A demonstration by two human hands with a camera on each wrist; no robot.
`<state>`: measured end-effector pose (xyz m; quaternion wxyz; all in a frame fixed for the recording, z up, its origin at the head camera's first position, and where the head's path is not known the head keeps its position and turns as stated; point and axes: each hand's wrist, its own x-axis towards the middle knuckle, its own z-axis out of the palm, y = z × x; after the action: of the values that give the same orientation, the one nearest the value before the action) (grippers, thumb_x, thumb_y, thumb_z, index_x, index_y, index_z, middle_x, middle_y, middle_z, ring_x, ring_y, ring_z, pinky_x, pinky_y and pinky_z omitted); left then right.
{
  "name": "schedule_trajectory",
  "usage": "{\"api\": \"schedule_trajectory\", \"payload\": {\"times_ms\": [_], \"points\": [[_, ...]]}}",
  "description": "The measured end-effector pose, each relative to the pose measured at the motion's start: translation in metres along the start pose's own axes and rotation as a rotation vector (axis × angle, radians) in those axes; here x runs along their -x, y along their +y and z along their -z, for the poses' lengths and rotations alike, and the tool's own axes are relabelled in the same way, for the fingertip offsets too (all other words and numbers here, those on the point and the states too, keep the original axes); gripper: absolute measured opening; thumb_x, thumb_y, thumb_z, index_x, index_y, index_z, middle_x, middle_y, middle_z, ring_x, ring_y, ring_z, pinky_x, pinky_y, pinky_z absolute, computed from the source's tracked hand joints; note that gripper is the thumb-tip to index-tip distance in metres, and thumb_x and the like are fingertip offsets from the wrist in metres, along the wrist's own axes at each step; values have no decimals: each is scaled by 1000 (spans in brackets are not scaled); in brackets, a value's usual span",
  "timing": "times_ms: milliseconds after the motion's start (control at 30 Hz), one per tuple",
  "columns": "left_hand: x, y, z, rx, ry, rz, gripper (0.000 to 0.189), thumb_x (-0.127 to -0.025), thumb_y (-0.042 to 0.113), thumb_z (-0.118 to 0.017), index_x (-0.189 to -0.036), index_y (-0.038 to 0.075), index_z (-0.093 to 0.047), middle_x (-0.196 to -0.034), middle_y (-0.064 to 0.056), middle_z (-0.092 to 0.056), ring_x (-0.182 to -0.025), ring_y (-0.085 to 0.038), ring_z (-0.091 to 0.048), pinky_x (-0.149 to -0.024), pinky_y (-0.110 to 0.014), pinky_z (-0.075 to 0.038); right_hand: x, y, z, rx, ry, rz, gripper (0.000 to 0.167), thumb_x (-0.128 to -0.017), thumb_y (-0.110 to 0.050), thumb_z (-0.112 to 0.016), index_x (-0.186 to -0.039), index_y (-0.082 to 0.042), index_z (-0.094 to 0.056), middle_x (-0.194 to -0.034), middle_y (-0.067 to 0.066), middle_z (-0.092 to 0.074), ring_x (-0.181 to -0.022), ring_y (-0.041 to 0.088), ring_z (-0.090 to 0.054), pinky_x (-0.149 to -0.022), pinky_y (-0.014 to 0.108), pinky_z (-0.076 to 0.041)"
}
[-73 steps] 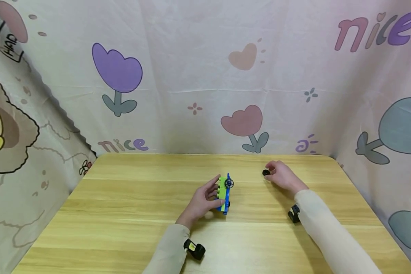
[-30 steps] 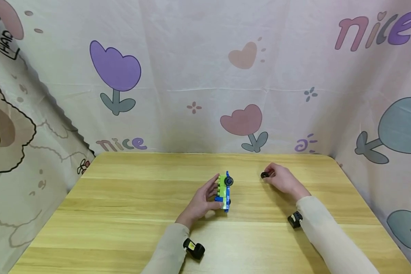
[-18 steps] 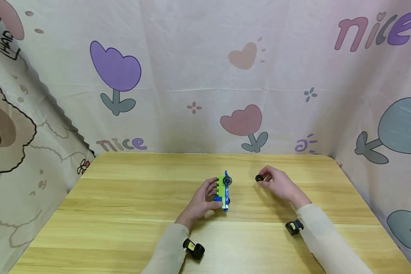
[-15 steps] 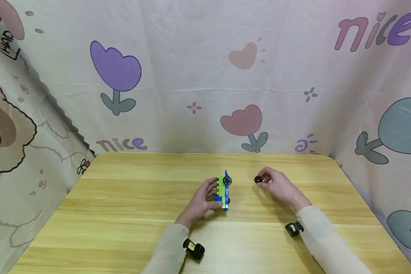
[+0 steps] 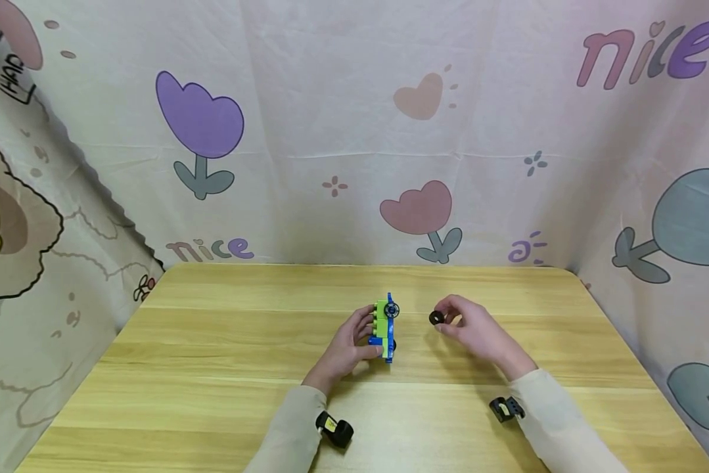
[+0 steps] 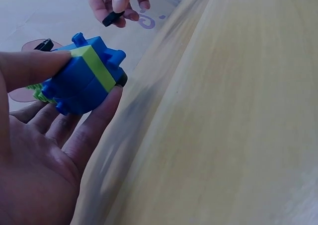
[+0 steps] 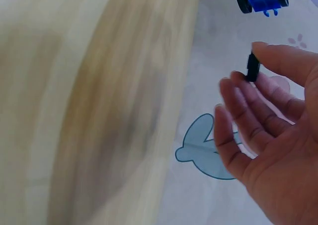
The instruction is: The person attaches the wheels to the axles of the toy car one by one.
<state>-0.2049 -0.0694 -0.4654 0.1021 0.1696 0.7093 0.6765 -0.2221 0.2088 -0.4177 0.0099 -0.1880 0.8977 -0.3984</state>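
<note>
My left hand (image 5: pixel 345 345) grips a toy car (image 5: pixel 384 328) built of lime-green and blue blocks, thumb on one side and fingers on the other. The car is tipped on its end, its studs toward my palm and a black wheel (image 5: pixel 392 309) showing near the top. In the left wrist view the car's blue end (image 6: pixel 82 83) with a lime stripe faces the camera. To the right, my right hand (image 5: pixel 472 328) pinches a small loose black wheel (image 5: pixel 436 318) between thumb and fingertips, apart from the car. The right wrist view shows that wheel (image 7: pixel 253 67) edge-on.
Both hands are above a wooden table (image 5: pixel 212 341). A printed curtain (image 5: pixel 313 131) hangs behind it and along both sides. A small black camera (image 5: pixel 335 430) sits at the left wrist and another black camera (image 5: pixel 506 408) at the right.
My right hand has brought the black wheel leftward and nearer to me, closer to the car. My left hand still holds the car in almost the same spot, turned slightly.
</note>
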Motion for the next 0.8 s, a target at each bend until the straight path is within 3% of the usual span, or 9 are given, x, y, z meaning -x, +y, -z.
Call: {"api": "schedule_trajectory", "payload": {"times_ms": [267,567,800], "points": [[-2,2,0,-17,10,-24,79,-84,-3,-68,-152,1,-28,-144,-19,-45,-127,-33,-48,-110,-48,-31,5,-6,-5,-21,45,39,26,-85,-7,-75,-109,-7,-64,-94,-2,-63,-87,16,-58,-75,31,-51],[-2,4,-1,6,18,-23,78,-85,-4,-68,-152,0,-28,-144,-20,-44,-127,-34,-47,-110,-48,-30,10,-12,-8,-27,14,104,27,-86,-5,-74,-110,-8,-64,-93,-5,-62,-88,16,-57,-79,44,-51],[-1,2,-2,3,22,-13,77,-86,-5,-67,-152,-1,-29,-144,-21,-45,-129,-34,-46,-111,-48,-30,14,-17,-10,-30,7,147,26,-85,-5,-75,-108,-10,-65,-96,-5,-61,-89,15,-58,-80,42,-51]]}}
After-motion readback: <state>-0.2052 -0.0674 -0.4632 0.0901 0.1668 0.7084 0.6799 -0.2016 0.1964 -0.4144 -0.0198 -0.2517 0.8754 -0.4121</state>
